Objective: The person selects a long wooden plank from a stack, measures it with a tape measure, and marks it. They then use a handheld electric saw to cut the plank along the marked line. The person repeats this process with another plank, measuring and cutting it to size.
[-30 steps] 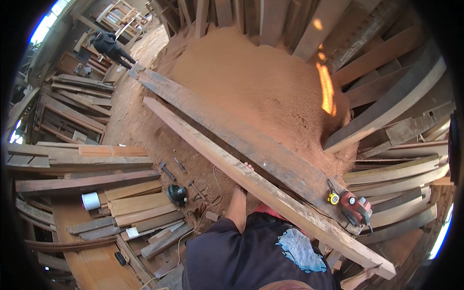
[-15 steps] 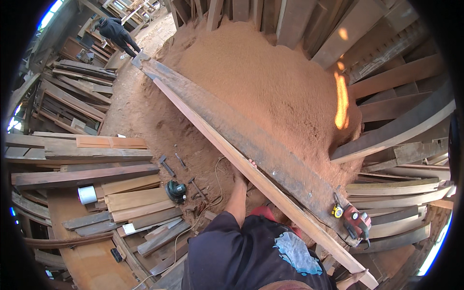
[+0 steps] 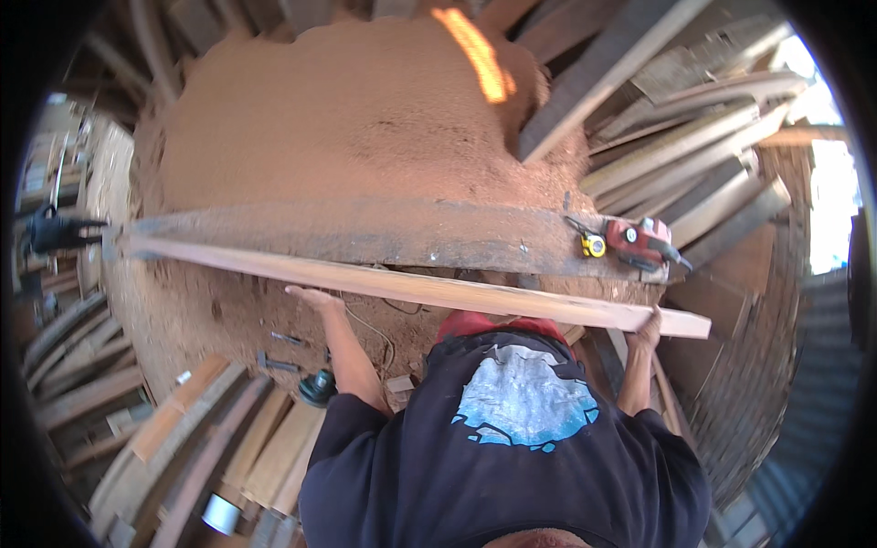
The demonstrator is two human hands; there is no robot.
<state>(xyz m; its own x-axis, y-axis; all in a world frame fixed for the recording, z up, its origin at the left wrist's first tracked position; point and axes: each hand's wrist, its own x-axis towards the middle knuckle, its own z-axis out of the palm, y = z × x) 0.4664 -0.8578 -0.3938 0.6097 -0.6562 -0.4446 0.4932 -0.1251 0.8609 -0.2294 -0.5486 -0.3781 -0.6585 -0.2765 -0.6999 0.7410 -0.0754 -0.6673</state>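
Observation:
A long, squared wooden beam (image 3: 475,294) stretches across in front of me, its far left end meeting a wide, weathered plank (image 3: 384,230). Near the beam's pale right end, my right hand (image 3: 647,331) is closed around it. My left hand (image 3: 313,297) lies just on the near side of the beam with its fingers stretched out; whether it touches the wood I cannot tell. On the plank's right end sit a red power tool (image 3: 639,243) and a yellow tape measure (image 3: 593,245).
Beyond the plank rises a large sawdust heap (image 3: 301,119). Hammers (image 3: 277,362) and a dark green power tool (image 3: 317,388) lie on the ground at my left, near a cord (image 3: 376,340). Stacked boards (image 3: 265,447) surround me. Another person (image 3: 57,232) stands far left.
My view has turned right, so the beam now lies nearly level across it. My left hand has let go of the beam and straightened its fingers. My right hand still holds its right end.

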